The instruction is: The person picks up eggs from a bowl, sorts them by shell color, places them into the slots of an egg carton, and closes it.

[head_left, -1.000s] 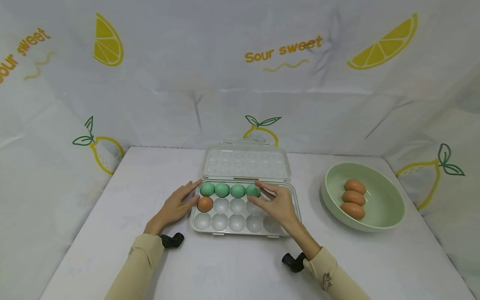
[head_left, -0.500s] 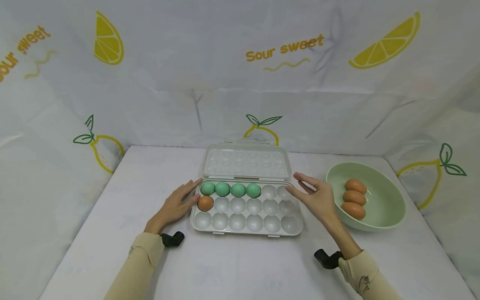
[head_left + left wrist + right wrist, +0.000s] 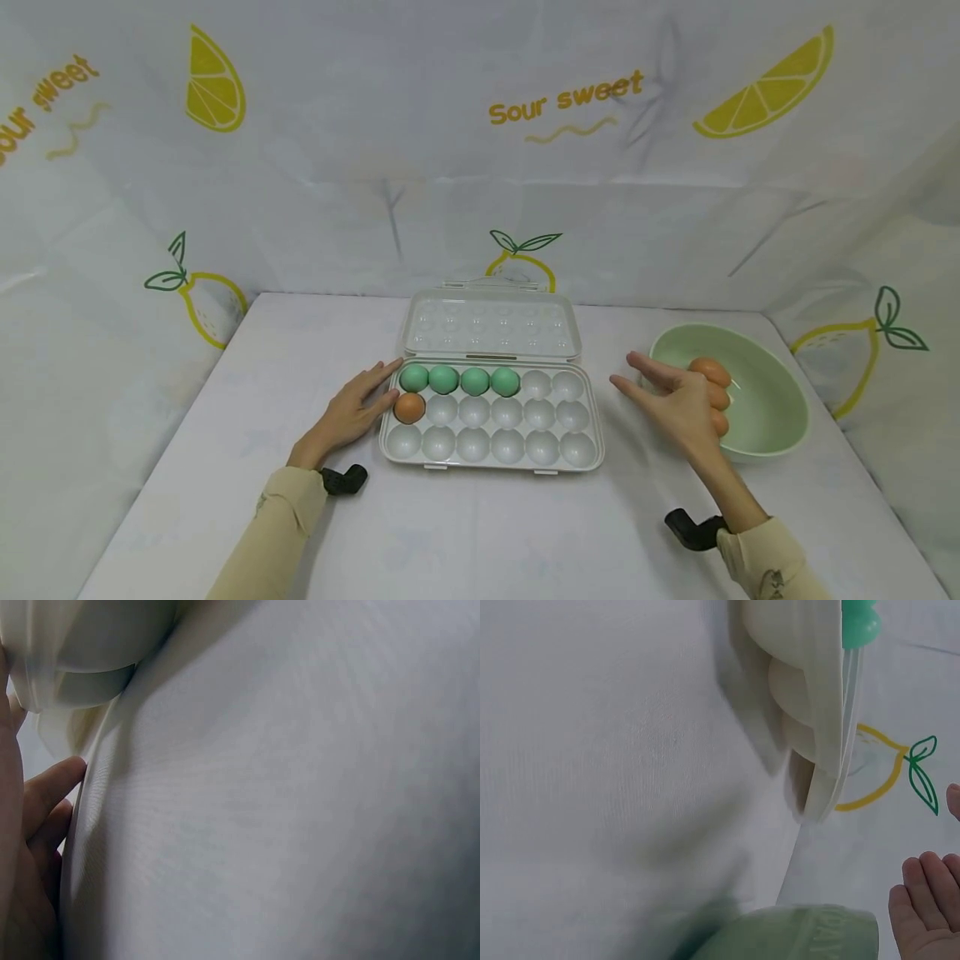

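Observation:
A white plastic egg box (image 3: 487, 466) lies with its lid folded back. In its back row sit several green eggs (image 3: 475, 382), and one brown egg (image 3: 409, 408) is at the left of the middle row. My left hand (image 3: 347, 415) rests along the box's left edge, fingers fairly straight. To the right, my right hand (image 3: 678, 407) hovers over the left side of a pale green bowl (image 3: 772, 408), thumb and fingers apart, holding nothing. Brown eggs (image 3: 709, 368) inside the bowl are partly hidden behind it. The right wrist view shows the hand's extended fingers (image 3: 922, 892) beyond the bowl.
The raised transparent lid (image 3: 491, 325) stands behind the egg box, near the back edge of the white-covered table (image 3: 450, 542). A white cloth backdrop (image 3: 337, 225) with lemon prints encloses the back and sides.
My right hand has left the last green egg in the back row and moved right, over to the bowl. My left hand has stayed at the box's edge.

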The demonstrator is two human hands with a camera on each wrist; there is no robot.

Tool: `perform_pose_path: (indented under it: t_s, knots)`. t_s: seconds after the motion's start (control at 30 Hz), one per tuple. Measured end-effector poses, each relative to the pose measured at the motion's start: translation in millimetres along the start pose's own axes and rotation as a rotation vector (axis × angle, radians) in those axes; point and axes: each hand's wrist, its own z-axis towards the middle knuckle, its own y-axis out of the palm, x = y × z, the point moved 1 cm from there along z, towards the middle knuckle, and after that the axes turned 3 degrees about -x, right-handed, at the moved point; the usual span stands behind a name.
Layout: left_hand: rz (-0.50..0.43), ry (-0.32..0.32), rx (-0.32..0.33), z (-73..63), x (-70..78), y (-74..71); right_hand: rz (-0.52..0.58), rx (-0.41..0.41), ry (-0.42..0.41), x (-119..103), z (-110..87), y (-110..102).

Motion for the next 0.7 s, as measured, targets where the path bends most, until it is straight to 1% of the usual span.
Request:
perform_pose_path:
  t_s: [0.03,0.1,0.23,0.33,0.43,0.6,0.7]
  knots:
    - [0.001,-0.002,0.0,-0.3,0.0,0.1,-0.012,0.011,-0.004,0,0.1,-2]
    - [0.004,-0.008,-0.002,-0.7,-0.2,0.4,0.005,0.038,-0.021,1,0.7,-7]
    - [0.008,-0.015,-0.002,-1.5,-0.5,1.1,0.062,0.101,-0.084,5,1.3,-16]
    - [0.011,-0.014,0.001,-1.0,-1.5,1.8,0.056,0.114,-0.093,11,-0.6,-25]
    - [0.016,-0.012,0.002,-0.4,-2.8,2.4,0.06,0.074,-0.061,18,-2.7,-34]
    - [0.013,-0.001,0.002,0.3,-2.8,2.3,0.105,0.002,-0.048,30,-3.2,-49]
    - [0.005,-0.003,0.002,0.0,-2.3,1.6,0.096,-0.019,-0.058,35,-4.1,-58]
